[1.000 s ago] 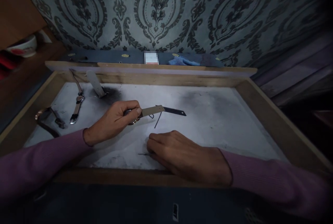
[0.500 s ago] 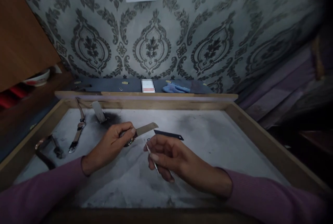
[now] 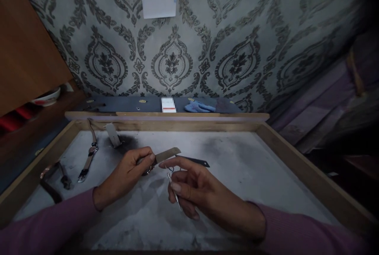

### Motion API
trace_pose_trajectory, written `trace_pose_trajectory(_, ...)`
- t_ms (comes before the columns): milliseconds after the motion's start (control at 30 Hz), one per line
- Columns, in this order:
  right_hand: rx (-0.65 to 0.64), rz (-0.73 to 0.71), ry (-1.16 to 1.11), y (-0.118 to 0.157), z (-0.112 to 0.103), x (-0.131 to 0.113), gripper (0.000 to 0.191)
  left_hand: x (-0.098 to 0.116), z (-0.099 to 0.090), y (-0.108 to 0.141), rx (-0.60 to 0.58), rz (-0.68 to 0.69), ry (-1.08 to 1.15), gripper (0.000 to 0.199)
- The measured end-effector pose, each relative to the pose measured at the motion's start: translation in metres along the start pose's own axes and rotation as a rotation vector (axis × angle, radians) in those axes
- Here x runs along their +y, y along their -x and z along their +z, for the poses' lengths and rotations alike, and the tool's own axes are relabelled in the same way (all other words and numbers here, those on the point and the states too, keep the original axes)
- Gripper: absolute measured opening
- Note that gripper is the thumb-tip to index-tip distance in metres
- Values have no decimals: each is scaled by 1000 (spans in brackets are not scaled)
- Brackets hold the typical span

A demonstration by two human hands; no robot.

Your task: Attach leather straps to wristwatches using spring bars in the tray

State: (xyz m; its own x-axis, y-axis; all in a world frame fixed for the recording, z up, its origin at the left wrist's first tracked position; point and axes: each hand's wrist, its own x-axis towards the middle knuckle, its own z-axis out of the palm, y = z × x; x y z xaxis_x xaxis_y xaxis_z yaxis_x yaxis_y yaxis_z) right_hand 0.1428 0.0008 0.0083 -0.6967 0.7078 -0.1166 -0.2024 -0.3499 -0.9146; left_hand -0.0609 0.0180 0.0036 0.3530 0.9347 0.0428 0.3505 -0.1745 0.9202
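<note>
The single head view looks from the person's own head, above the near side of a shallow wooden-walled tray with a whitish floor [image 3: 189, 126], facing forward and down. It sits close to the bare left hand [image 3: 127, 174] and bare right hand [image 3: 198, 186]. Farther off, it takes in a grey damask-patterned wall [image 3: 171, 65], with an orange-brown wooden cabinet [image 3: 29, 49] at left and draped purple cloth [image 3: 322, 103] at right.

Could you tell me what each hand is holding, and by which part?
The left hand holds a watch where strap meets case; the right hand, a metal tool around its middle.
</note>
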Motion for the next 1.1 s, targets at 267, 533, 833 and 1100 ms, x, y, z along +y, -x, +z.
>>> trace_pose_trajectory(267,16,-16,57,0,0,-1,40,0,0,2,-9,-3,16,36)
trace_pose_trajectory(533,8,-1,63,-3,-2,1,31,1,1,2,-13,-5,6,37)
trace_pose_trajectory(833,37,92,108,-5,1,7,28,5,4,3,-11,4,27,36)
trace_pose_trajectory(1100,42,130,127,-6,2,9,35,9,6,6,5,15,-19,35)
